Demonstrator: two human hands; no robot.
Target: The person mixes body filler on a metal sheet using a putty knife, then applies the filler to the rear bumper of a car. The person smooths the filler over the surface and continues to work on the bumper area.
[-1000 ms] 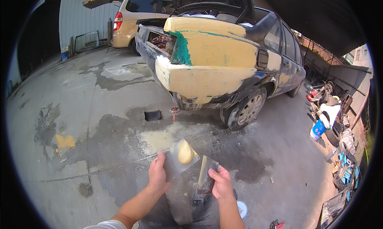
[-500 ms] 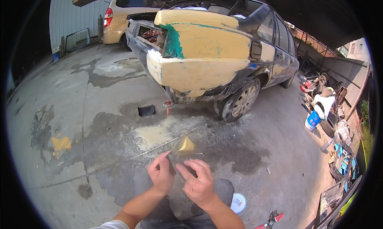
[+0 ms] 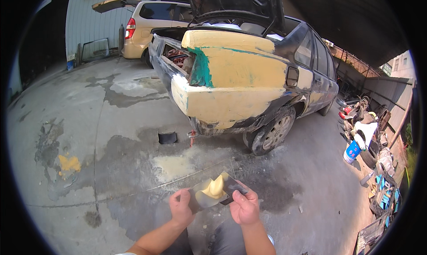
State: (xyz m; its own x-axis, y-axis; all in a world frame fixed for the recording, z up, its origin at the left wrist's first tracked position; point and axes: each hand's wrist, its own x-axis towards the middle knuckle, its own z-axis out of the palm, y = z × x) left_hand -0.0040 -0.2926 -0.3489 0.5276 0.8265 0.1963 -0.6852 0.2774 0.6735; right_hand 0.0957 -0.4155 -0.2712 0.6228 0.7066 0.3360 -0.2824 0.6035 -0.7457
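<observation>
You are at the mixing stage, by the look of it: your left hand (image 3: 181,208) grasps the near-left edge of a flat metal board (image 3: 205,198), thumb on top, and your right hand (image 3: 243,207) is clenched around a dark scraper (image 3: 231,189) whose blade lies across the board's right end. The blob of filler (image 3: 214,188) sits on the board between your two grips, closer to the scraper blade than to your left thumb. It is pale yellow, thick and glossy, drawn up into a soft folded peak, with a thinner smear spread flat around it on the metal. Judging from that peak, it is worked but not yet flattened, so the next move calls for a steady board and a low blade angle to fold it evenly. Beyond your hands stands the car (image 3: 240,77), its rear already coated in the same yellow, with a green patch near the corner
</observation>
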